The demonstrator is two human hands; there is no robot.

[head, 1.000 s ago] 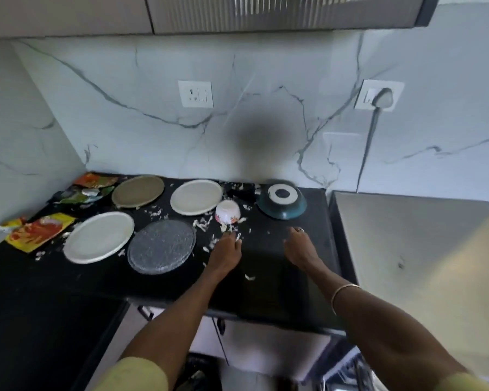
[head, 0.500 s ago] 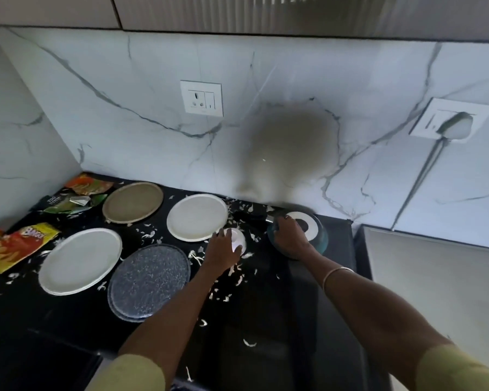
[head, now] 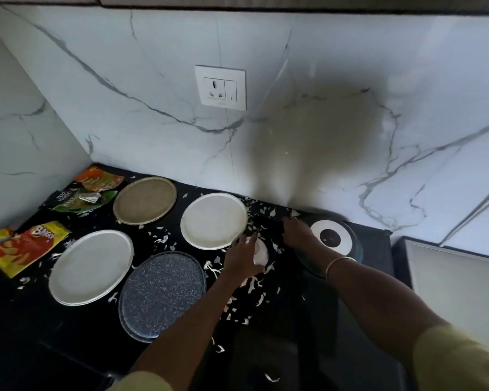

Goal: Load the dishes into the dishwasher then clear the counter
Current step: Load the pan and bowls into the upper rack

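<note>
Several plates lie on the black counter point(head: 308, 320): a tan plate point(head: 145, 200), a white plate point(head: 213, 220), a second white plate point(head: 91, 266) and a speckled grey plate point(head: 163, 294). My left hand point(head: 242, 256) grips a small white bowl point(head: 261, 251) that sits upside down between the plates and a teal bowl point(head: 333, 238). The teal bowl is also upside down, showing a white foot ring. My right hand point(head: 299, 232) lies across its left rim with the fingers curled over the edge, next to a dark object I cannot make out.
Snack wrappers lie at the left: a yellow one point(head: 26, 246), a green one point(head: 79, 200) and an orange one point(head: 99, 182). White scraps point(head: 251, 286) litter the counter. The marble wall with a socket point(head: 220, 87) is close behind. A steel surface point(head: 449, 277) adjoins on the right.
Both hands moved forward from the bare counter: the left onto the small white bowl, the right onto the teal bowl and then to its left rim. The camera moved closer.
</note>
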